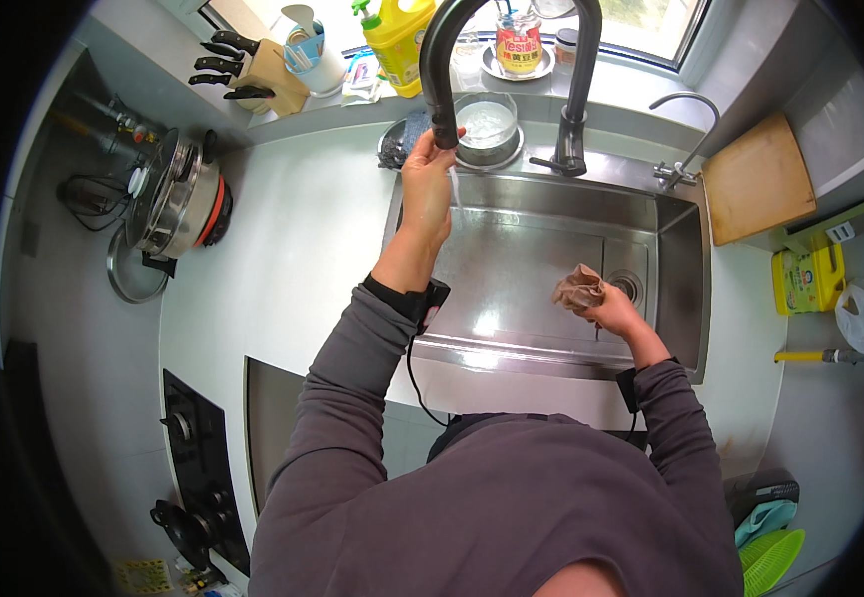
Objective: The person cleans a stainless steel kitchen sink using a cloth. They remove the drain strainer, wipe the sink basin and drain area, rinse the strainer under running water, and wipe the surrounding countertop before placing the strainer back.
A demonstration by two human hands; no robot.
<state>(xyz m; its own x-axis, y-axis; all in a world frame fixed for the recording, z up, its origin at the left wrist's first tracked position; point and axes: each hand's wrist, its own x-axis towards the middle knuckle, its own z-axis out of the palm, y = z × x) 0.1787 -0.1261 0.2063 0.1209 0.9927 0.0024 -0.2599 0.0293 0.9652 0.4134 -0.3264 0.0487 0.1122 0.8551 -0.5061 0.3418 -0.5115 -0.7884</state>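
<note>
My left hand (429,173) is raised at the spout end of a dark pull-down kitchen faucet (438,82), its fingers around the nozzle. Water (455,186) runs down from there into the stainless steel sink (507,276). Over the right part of the basin, my right hand (615,310) grips a crumpled brown cloth (580,288). The drain (624,286) lies just beyond that hand, partly covered by it. A faucet lever (551,163) sits at the base of the faucet behind the sink.
Behind the sink stand a glass bowl (486,123) and a dish with scouring pads (395,142). A knife block (271,74) is at the back left, stacked pots (178,201) at the left. A wooden cutting board (759,179) leans at the right, beside a small tap (689,142).
</note>
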